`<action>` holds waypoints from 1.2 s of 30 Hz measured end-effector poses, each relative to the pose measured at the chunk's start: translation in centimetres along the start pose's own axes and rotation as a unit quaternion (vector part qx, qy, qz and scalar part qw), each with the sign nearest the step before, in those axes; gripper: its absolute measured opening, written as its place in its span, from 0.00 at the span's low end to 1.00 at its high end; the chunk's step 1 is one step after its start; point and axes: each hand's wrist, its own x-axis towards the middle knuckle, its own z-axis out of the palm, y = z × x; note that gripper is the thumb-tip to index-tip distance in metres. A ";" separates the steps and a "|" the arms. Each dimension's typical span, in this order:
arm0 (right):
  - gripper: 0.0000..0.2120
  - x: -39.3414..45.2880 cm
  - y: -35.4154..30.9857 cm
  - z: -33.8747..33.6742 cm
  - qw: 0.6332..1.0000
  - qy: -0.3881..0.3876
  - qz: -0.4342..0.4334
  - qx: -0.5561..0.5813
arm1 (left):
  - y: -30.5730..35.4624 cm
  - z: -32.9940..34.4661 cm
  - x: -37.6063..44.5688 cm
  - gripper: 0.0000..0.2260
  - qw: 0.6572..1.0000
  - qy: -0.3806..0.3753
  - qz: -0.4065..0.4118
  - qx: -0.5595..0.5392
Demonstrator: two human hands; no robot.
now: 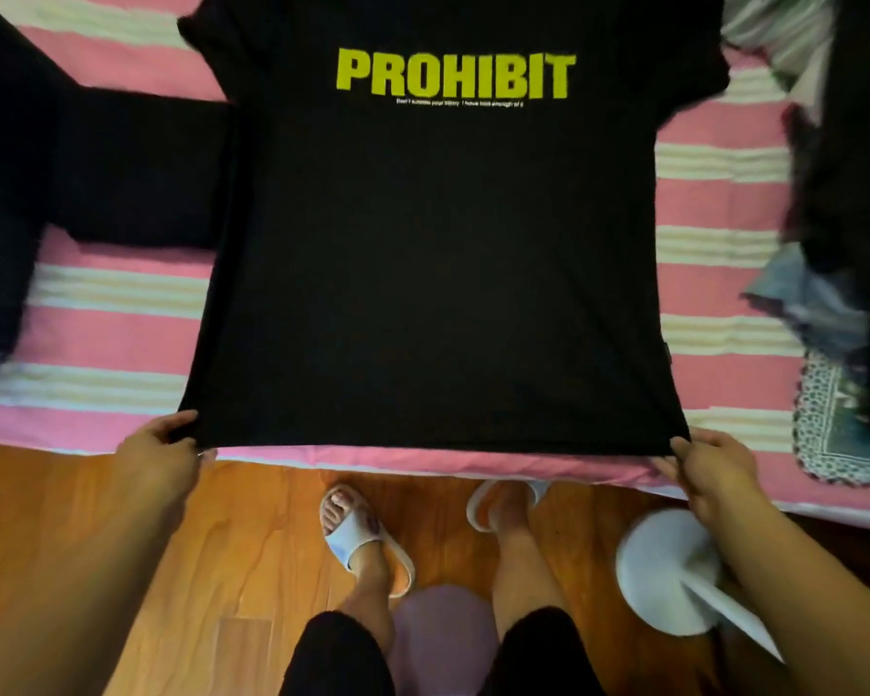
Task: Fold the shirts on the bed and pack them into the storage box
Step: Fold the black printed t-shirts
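The left hand [159,447] pinches the left hem corner of the black T-shirt [438,253], and the right hand [709,467] pinches the right hem corner. The shirt lies spread flat, front side up, on the pink striped bed cover [116,339]. Its long axis runs away from the person: the hem is at the near bed edge, the collar at the far side. The yellow word "PROHIBIT" [455,75] reads upright. Other dark clothes [845,193] lie at the right.
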 end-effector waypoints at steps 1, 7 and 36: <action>0.15 -0.1 -0.4 -0.4 1.000 0.027 -0.010 -0.011 | 0.3 -0.3 -0.1 0.22 0.999 0.021 0.004 0.034; 0.11 -2.2 -0.3 -1.8 0.986 0.085 -0.015 -0.142 | 1.3 -1.1 -2.1 0.19 0.981 0.050 0.065 0.176; 0.33 16.2 -45.7 14.7 0.895 0.064 -0.290 -0.332 | 34.2 28.6 -6.6 0.31 0.777 -0.210 0.428 0.411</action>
